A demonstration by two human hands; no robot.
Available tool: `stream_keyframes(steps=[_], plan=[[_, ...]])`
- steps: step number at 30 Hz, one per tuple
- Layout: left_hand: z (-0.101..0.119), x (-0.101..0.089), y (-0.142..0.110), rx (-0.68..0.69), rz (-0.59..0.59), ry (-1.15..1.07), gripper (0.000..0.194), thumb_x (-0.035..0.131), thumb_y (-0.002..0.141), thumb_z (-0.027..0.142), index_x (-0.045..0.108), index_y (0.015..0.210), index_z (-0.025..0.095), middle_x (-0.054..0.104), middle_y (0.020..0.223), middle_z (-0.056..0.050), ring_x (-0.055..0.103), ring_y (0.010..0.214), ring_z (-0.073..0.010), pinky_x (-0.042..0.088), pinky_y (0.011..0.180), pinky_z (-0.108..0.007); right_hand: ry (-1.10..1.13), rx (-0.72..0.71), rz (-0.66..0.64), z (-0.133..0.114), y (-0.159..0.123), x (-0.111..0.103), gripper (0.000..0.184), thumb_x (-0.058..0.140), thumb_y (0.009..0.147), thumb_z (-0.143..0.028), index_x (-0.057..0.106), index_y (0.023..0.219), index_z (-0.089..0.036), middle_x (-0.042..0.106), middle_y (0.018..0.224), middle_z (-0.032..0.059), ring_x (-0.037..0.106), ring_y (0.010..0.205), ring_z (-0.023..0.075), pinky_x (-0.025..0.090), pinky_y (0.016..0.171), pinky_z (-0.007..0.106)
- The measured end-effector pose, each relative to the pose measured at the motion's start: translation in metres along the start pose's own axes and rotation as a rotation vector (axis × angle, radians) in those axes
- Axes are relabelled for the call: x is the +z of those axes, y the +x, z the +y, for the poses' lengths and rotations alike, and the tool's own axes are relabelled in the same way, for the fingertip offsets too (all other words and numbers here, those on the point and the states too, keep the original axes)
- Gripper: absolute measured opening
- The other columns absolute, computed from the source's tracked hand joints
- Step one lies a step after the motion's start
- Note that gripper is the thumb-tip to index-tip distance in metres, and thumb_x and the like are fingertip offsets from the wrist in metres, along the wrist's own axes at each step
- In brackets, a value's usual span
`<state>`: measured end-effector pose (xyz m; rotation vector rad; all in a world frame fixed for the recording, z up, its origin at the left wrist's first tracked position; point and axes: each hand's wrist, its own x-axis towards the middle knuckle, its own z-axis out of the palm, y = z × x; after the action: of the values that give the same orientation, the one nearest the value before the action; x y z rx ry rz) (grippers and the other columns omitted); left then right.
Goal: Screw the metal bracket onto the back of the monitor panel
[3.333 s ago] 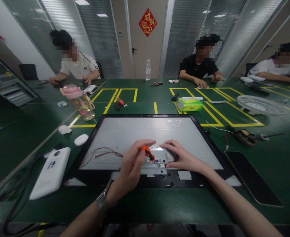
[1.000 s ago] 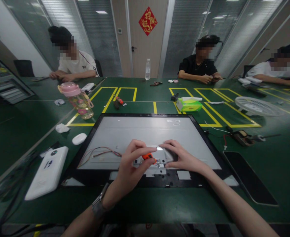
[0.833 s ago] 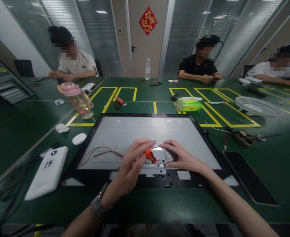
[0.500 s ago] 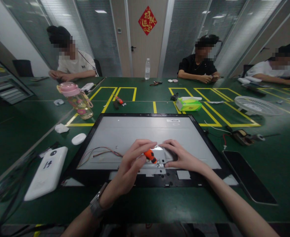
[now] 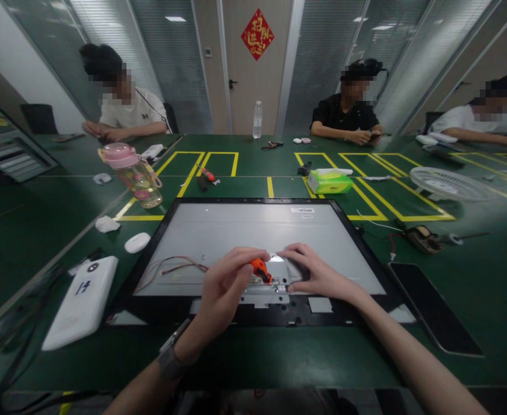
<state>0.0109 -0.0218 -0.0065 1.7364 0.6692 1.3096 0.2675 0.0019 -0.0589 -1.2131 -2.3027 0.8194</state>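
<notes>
A flat display panel [image 5: 245,222] with a black frame lies in front of me, its silvery back facing up. My left hand [image 5: 225,282] is closed around an orange and black screwdriver [image 5: 261,270]. The tool tilts down to the right, its tip at a metal bracket [image 5: 279,267] near the panel's front edge. Whether the tip sits in a screw is too small to tell. My right hand [image 5: 316,272] spans the bracket's right side, thumb at the near edge and fingers at the far edge. Thin wires [image 5: 176,262] run leftward across the panel.
Left of the panel are a white phone-like device [image 5: 83,302], a white case [image 5: 137,242] and a pink-lidded bottle [image 5: 139,176]. A black phone [image 5: 435,308] and a power tool [image 5: 426,237] lie to the right. Beyond stands a green tissue pack [image 5: 330,183]. Several people sit across the table.
My left hand has shifted slightly left, and the screwdriver's handle has moved a little with it. My right hand stays at the bracket.
</notes>
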Motion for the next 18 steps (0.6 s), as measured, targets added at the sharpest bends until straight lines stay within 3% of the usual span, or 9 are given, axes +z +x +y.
stream_keyframes(steps=[5, 7, 9, 11, 15, 18], plan=[[-0.0045, 0.0005, 0.0006, 0.080, 0.100, 0.109, 0.016, 0.064, 0.084, 0.018, 0.071, 0.097, 0.023, 0.059, 0.090, -0.004, 0.059, 0.083, -0.0138, 0.051, 0.075, -0.029, -0.008, 0.003, -0.006, -0.0015, 0.0008, -0.0011, 0.068, 0.075, 0.073, -0.043, 0.048, 0.134, -0.025, 0.044, 0.125, 0.0099, 0.043, 0.121, 0.0275, 0.036, 0.106, 0.043], [-0.0035, -0.0006, 0.0009, 0.083, 0.078, 0.144, 0.020, 0.059, 0.087, 0.019, 0.070, 0.103, 0.023, 0.061, 0.101, -0.007, 0.059, 0.094, -0.0165, 0.051, 0.082, -0.032, -0.004, 0.003, -0.006, -0.0016, 0.0007, -0.0014, 0.068, 0.074, 0.074, -0.043, 0.048, 0.134, -0.026, 0.044, 0.126, 0.0097, 0.043, 0.121, 0.0276, 0.036, 0.106, 0.043], [-0.0010, -0.0016, 0.0009, 0.070, -0.017, 0.104, 0.028, 0.047, 0.093, 0.018, 0.067, 0.113, 0.023, 0.063, 0.111, -0.010, 0.058, 0.106, -0.0195, 0.050, 0.089, -0.036, 0.001, 0.003, -0.005, -0.0015, 0.0005, -0.0014, 0.069, 0.074, 0.074, -0.043, 0.047, 0.135, -0.026, 0.044, 0.126, 0.0097, 0.043, 0.121, 0.0276, 0.037, 0.106, 0.043], [0.0010, -0.0016, 0.0006, 0.076, -0.062, 0.069, 0.031, 0.044, 0.094, 0.016, 0.064, 0.116, 0.023, 0.067, 0.108, -0.009, 0.060, 0.104, -0.0192, 0.051, 0.088, -0.037, 0.001, 0.006, -0.006, -0.0014, 0.0003, -0.0014, 0.069, 0.074, 0.074, -0.043, 0.047, 0.136, -0.026, 0.044, 0.126, 0.0098, 0.043, 0.121, 0.0279, 0.037, 0.106, 0.043], [-0.0017, -0.0005, 0.0003, 0.126, 0.034, 0.157, 0.021, 0.059, 0.087, 0.016, 0.070, 0.103, 0.023, 0.065, 0.093, -0.006, 0.061, 0.086, -0.0160, 0.052, 0.074, -0.030, -0.001, 0.002, -0.006, -0.0017, 0.0003, -0.0017, 0.070, 0.074, 0.074, -0.044, 0.046, 0.136, -0.028, 0.045, 0.126, 0.0096, 0.043, 0.121, 0.0287, 0.037, 0.106, 0.045], [-0.0061, -0.0022, 0.0001, 0.084, 0.055, 0.236, 0.028, 0.054, 0.089, 0.018, 0.066, 0.114, 0.023, 0.064, 0.100, -0.007, 0.061, 0.092, -0.0166, 0.051, 0.080, -0.031, 0.003, 0.003, -0.004, -0.0016, 0.0004, -0.0017, 0.069, 0.073, 0.074, -0.044, 0.047, 0.136, -0.027, 0.044, 0.127, 0.0096, 0.043, 0.121, 0.0282, 0.037, 0.106, 0.045]])
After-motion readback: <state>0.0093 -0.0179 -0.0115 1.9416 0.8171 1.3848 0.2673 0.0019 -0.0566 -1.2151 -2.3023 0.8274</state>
